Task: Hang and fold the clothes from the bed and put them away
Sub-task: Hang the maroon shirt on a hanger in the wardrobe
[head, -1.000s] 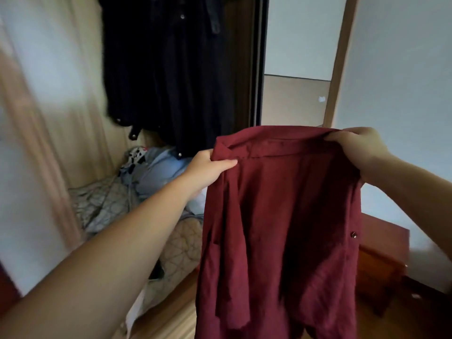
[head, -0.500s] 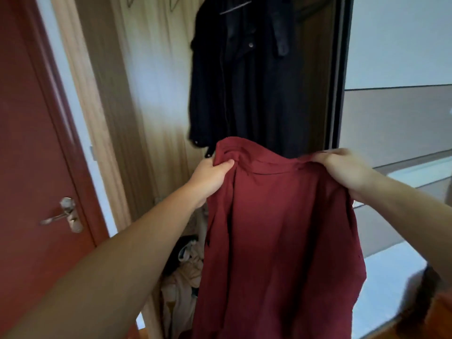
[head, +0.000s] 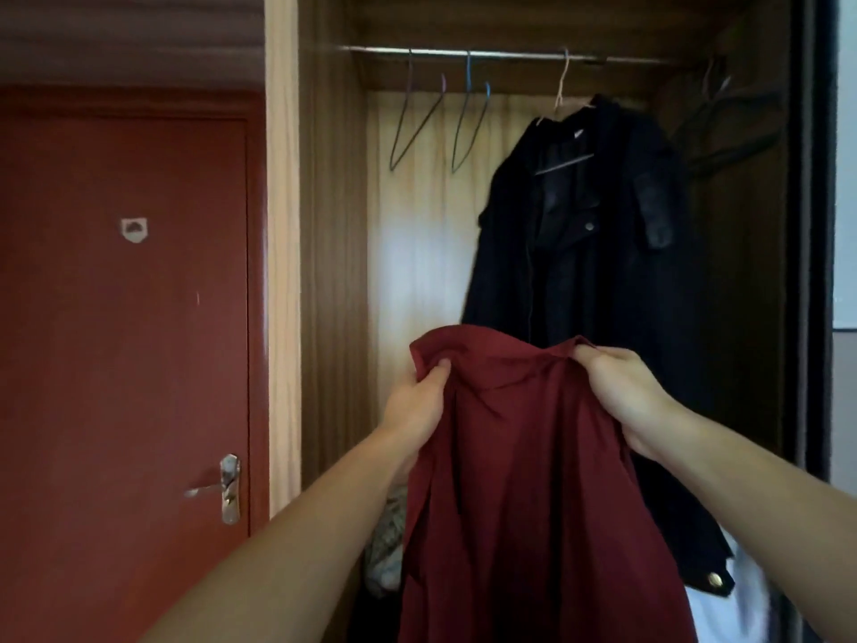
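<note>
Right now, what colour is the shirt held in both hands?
Dark red, maroon shirt, plain; head view.

Looked like a bedroom at home: an open wooden wardrobe (head: 334, 271) filled the middle of the frame, with a rail (head: 510, 54), bare hangers (head: 468, 118) and a dark coat (head: 579, 252), plus a red door (head: 125, 341) at left.

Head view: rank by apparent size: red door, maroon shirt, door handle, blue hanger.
1. red door
2. maroon shirt, though nearness to the camera inflates it
3. blue hanger
4. door handle
</note>
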Tool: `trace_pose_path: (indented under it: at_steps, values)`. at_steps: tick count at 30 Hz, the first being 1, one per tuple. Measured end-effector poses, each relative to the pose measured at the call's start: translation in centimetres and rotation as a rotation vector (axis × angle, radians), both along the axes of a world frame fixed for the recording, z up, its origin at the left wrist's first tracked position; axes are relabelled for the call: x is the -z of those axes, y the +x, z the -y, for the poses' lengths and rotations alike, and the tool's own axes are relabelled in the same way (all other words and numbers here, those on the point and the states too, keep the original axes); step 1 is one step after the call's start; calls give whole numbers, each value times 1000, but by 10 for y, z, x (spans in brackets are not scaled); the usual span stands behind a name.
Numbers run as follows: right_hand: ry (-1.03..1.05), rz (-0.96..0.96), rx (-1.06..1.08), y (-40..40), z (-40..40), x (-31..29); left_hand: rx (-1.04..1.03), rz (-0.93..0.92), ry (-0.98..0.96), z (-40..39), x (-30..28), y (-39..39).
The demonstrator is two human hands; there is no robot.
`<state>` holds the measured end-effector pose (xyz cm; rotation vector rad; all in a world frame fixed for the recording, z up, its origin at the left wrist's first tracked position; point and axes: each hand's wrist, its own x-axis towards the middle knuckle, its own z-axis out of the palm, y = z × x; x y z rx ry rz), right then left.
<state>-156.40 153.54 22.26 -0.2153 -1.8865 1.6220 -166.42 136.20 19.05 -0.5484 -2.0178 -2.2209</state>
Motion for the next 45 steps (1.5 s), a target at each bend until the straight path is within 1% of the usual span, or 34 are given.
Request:
trace_pose_path:
  at_steps: [4, 9, 13, 17, 19, 21, 25, 28, 29, 30, 32, 34, 36, 39, 45]
  values:
    - [-85, -73, -19, -46, 4, -30, 81, 77, 88, -21, -18, -33]
    - [-199, -136, -57, -101, 8, -64, 290, 124, 114, -57, -37, -53]
    - [-128, -169, -108, -135, 1, -86, 293, -3, -59, -71, -46, -65]
    - [-55, -219, -186, -164, -14, -113, 323, -185, -86, -73, -68, -86]
    - [-2, -239, -212, -177, -22, -129, 276, -210, -49, -76, -82, -93]
    - [69, -247, -240, -188, -27, -147, 161, -219, 8, -79, -99, -103]
    - [216, -237, -294, -202, -34, -189, -43, -311, 121, -82, -138, -122]
    - [362, -230, -353, -208, -41, -222, -155, -369, 154, -82, -162, -137]
    - [383, -248, -339, -211, -43, -234, -183, -382, 158, -82, -170, -143]
    - [383, -295, -282, -216, -46, -247, -211, -392, 161, -80, -176, -147]
    - [393, -443, -102, -222, -48, -274, -248, -407, 165, -77, -189, -155]
    - [467, -564, 108, -228, -45, -301, -258, -431, 155, -74, -200, -163]
    - [523, -604, 227, -235, -37, -321, -261, -452, 155, -72, -209, -173]
    - [491, -564, 242, -247, -23, -343, -268, -468, 153, -68, -219, -187]
    - [296, -461, 95, -272, -9, -365, -253, -497, 111, -56, -225, -208]
